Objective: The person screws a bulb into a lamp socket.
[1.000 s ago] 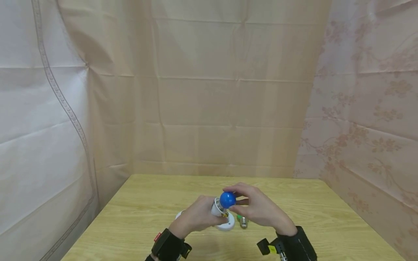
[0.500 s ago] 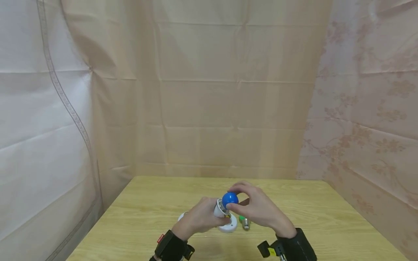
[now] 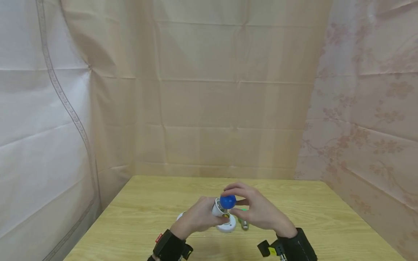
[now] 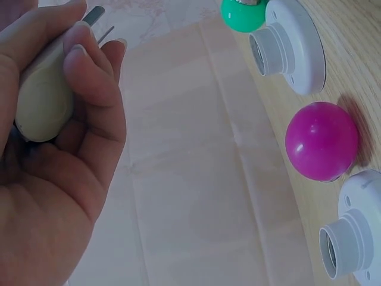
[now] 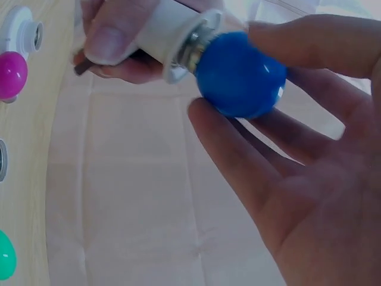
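My left hand (image 3: 200, 216) grips a white plug-in lamp socket (image 5: 164, 30) above the table, its mouth tilted up and to the right. Metal prongs (image 4: 94, 15) stick out past the curled fingers in the left wrist view. A blue round bulb (image 5: 238, 74) sits at the socket's mouth, its metal screw base partly inside. Thumb and fingers of my right hand (image 3: 258, 210) are curled around the bulb from the right. How deep the screw base goes is hidden by the socket rim.
On the wooden table (image 3: 303, 221) stand white round-based lamp sockets (image 4: 300, 50), with a magenta bulb (image 4: 321, 142) between two of them. A green bulb (image 3: 244, 222) lies just right of the hands. Cloth curtains (image 3: 212, 108) hang behind and at both sides.
My right thumb and fingers have shifted round the blue bulb, the thumb moving from its front to below it. The left hand keeps the socket in nearly the same place.
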`<state>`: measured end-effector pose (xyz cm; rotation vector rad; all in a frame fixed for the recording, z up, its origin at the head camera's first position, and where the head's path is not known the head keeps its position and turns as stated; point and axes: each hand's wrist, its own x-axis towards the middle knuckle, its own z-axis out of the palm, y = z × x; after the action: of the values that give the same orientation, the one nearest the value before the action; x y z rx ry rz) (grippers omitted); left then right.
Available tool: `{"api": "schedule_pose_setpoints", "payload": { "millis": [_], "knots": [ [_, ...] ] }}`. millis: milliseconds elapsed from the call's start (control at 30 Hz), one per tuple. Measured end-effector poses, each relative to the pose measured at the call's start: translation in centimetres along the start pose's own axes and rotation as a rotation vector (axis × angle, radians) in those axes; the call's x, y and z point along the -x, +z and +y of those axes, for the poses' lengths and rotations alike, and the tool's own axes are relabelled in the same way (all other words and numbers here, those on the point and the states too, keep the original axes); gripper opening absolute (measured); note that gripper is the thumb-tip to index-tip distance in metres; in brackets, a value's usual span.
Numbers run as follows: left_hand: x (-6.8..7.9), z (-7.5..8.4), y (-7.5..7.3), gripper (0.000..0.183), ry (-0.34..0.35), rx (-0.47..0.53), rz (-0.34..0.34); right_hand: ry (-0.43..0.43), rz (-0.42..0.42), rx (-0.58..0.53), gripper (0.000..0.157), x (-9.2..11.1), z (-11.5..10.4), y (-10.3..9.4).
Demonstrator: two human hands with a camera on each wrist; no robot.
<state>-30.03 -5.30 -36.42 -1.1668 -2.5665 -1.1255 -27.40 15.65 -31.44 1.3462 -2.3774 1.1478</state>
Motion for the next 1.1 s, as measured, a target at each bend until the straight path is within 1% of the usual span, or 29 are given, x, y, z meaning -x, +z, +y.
{"api": "schedule_pose_setpoints", "payload": {
  "millis": [100, 200, 500, 600, 700, 967, 1100],
  "knots": [
    [0.01, 0.02, -0.02, 0.032, -0.006, 0.006, -0.004, 0.025, -0.040, -0.023, 0.047, 0.14, 0.10, -0.30],
    [0.01, 0.07, 0.02, 0.031, -0.009, 0.008, -0.005, 0.030, -0.053, -0.042, 0.049, 0.22, 0.18, -0.39],
    [0.04, 0.24, 0.02, 0.029, -0.024, 0.005, -0.027, 0.017, -0.046, -0.065, 0.043, 0.17, 0.23, -0.32],
    [-0.05, 0.19, 0.05, 0.028, -0.015, -0.006, -0.029, 0.022, -0.044, -0.073, 0.042, 0.08, 0.18, -0.39],
    [-0.12, 0.11, 0.09, 0.026, 0.000, -0.012, -0.026, 0.046, -0.036, -0.070, 0.041, 0.05, 0.12, -0.39],
    [-0.19, 0.28, 0.04, 0.023, -0.002, -0.034, -0.020, 0.095, -0.004, 0.016, 0.036, 0.06, 0.08, -0.36],
    [-0.16, 0.30, 0.05, 0.023, 0.009, -0.025, -0.020, 0.108, 0.007, 0.037, 0.036, 0.03, 0.18, -0.24]
  ]
}}
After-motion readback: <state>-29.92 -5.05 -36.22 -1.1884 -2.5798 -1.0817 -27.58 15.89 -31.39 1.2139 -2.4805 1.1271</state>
